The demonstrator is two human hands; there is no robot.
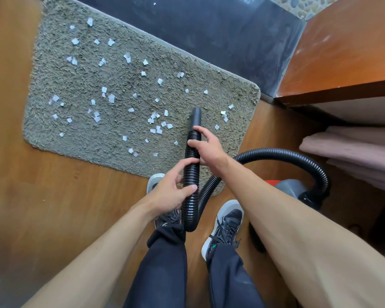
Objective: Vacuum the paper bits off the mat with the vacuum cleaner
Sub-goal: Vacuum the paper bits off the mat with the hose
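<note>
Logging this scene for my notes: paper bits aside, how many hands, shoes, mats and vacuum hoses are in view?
Hands: 2 (left hand, right hand)
Shoes: 2 (left shoe, right shoe)
Mat: 1
Vacuum hose: 1
Total: 6

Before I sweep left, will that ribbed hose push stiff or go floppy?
Probably floppy: the hose loops back by the shoes and curves round to the vacuum body, so it likely bends under a push. The left hand and right hand both grip it, suggesting it needs steadying. The smooth nozzle looks rigid; steer from there.
</note>
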